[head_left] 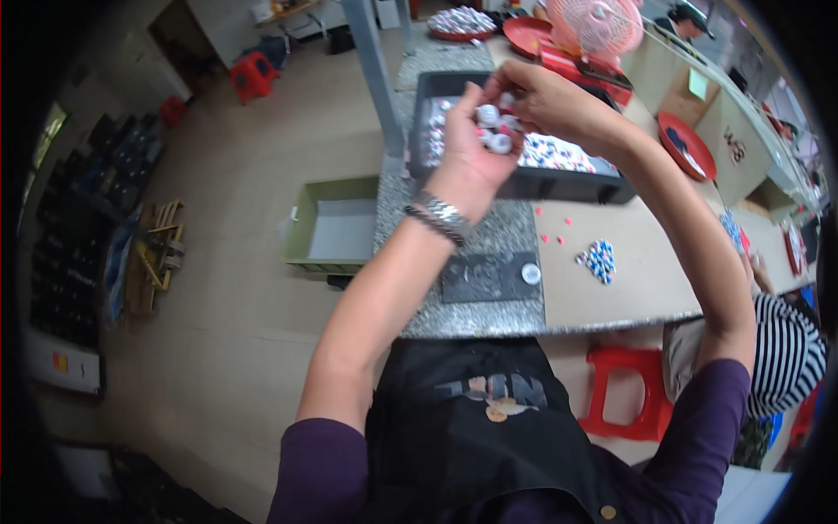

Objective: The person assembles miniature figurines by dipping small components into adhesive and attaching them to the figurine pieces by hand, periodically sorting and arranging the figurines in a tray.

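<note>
My left hand point(471, 148) is raised over the dark grey tray point(567, 186), palm up and cupped round several small white and pink rounded pieces point(496, 131). My right hand point(546, 98) reaches in from the right, its fingers bent down onto the pieces at the left palm. Whatever its fingertips pinch is hidden by the fingers. Inside the tray lie many small white, blue and pink pieces point(554, 154). On the board nearer me sit a small heap of blue and white pieces point(600, 261) and a few loose pink bits point(561, 238).
A flat dark block point(489, 278) lies on the speckled counter point(436, 325). Below its left side stands a green crate point(336, 265). Behind the tray are a pink fan point(598, 26) and a red plate point(526, 37). At right sits a person in a striped top point(786, 354), near a red stool point(626, 358).
</note>
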Motion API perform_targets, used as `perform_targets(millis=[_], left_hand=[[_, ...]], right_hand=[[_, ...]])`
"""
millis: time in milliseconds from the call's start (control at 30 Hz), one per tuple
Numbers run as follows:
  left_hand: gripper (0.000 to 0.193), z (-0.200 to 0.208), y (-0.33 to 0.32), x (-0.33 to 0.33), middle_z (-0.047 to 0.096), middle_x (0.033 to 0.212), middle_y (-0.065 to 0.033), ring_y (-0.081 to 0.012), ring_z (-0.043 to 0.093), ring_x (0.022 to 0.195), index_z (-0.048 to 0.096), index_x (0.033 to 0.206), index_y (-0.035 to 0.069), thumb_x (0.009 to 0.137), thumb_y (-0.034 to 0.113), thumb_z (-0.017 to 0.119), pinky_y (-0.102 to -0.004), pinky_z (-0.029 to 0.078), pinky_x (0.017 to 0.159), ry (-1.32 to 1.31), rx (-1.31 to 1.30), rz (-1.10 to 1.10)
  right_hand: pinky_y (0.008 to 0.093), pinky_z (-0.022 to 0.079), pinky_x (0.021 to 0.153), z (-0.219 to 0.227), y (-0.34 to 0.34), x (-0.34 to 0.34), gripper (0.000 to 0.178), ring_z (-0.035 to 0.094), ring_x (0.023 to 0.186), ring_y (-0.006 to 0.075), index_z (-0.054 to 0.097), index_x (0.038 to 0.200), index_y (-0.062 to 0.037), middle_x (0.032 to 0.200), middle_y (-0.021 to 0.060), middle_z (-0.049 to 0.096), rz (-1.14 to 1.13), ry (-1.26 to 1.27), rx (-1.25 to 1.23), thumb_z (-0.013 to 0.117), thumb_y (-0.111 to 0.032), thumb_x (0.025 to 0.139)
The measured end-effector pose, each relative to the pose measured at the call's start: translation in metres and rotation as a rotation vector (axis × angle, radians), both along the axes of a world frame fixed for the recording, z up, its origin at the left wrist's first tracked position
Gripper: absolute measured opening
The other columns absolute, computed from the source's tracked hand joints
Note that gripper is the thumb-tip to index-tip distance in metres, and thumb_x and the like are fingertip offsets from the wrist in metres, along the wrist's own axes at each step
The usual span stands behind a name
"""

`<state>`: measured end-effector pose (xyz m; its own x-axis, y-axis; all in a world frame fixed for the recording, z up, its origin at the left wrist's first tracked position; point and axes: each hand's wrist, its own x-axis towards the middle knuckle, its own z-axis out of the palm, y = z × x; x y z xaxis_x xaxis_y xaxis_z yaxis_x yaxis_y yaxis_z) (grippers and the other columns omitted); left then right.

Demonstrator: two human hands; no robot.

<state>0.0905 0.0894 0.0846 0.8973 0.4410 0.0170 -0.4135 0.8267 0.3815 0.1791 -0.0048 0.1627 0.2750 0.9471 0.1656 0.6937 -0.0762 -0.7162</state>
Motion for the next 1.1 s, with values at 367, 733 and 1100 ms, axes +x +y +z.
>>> perform_targets(millis=[367,733,1100], left_hand=[[0.035,-0.045,-0.041,-0.093,0.062,0.094,-0.0067,-0.025,0.065,0.075,0.064,0.108,0.008,0.086,0.035,0.071,-0.028,0.051,0.052,0.166,-0.042,-0.132],[0.037,-0.086,-0.078,-0.113,0.061,0.084,-0.0038,-0.0199,0.064,0.064,0.057,0.117,0.008,0.096,0.038,0.059,-0.0246,0.044,0.044,0.276,0.04,-0.315],[0.038,-0.11,-0.095,-0.125,0.065,0.09,-0.0088,-0.0233,0.063,0.063,0.056,0.116,0.006,0.098,0.039,0.052,-0.0282,0.044,0.044,0.332,-0.103,-0.471]], right_hand=[[0.0158,0.025,0.044,-0.063,-0.057,-0.055,0.025,0.035,0.05,-0.0004,0.061,0.117,-0.0052,0.077,-0.0064,0.057,0.032,0.709,0.211,0.061,-0.014,0.094],[0.0215,0.041,0.065,-0.113,-0.102,-0.065,0.031,0.048,0.074,0.0054,0.067,0.108,-0.0081,0.106,-0.0007,0.058,-0.001,0.077,0.142,0.075,-0.007,0.078],[0.0245,0.05,0.072,-0.163,-0.164,-0.039,0.02,0.062,0.085,0.0122,0.056,0.113,-0.0033,0.109,0.009,0.062,-0.17,1.183,0.283,0.06,-0.01,0.094]])
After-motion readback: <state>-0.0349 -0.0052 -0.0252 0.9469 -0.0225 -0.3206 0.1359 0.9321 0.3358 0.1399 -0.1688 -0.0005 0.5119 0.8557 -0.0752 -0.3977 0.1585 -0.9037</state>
